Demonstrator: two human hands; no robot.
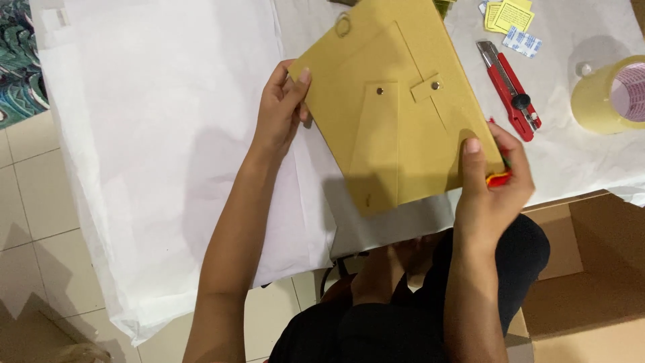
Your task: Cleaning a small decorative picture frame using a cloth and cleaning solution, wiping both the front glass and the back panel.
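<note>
We see the left hand (281, 111) holding one edge of a brown picture frame (396, 107), with its back facing up. Its fingers are curled around the edge. The right hand (494, 181) grips the other corner tight. The frame is above white paper (154, 134). A red cutter (508, 89) and a tape roll (608, 94) lie nearby.

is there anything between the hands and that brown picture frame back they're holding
Nothing visible. The left hand grips the frame back at its left edge, and the right hand grips its lower right corner, thumb on the board. The red utility knife and the tape roll lie apart to the right on the white paper.
</note>
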